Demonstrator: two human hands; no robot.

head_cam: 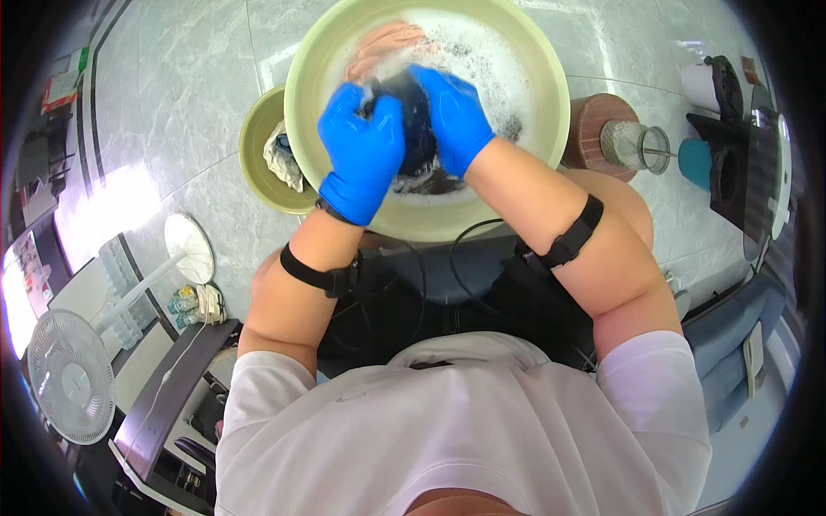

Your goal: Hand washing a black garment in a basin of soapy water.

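A large pale-green plastic basin (548, 71) holds water with white suds (487, 71). Above the water, a wet dark cloth (413, 122) is gripped between my two blue-gloved hands. My left hand (364, 142) has its fingers closed on the cloth's left part, with the thumb uppermost. On the cloth's right side is my right hand (452, 119), its fingertips curled over the upper edge and partly hidden. Pink-orange fabric (390, 45) lies in the suds beyond my hands. The lower end of the dark cloth reaches into the water.
A smaller olive basin (258, 187) with white and dark cloth (282, 161) stands left of the big one. To the right are a brown round stool (584, 122) and a glass jar (623, 138). A white standing fan (71, 377) is at the left.
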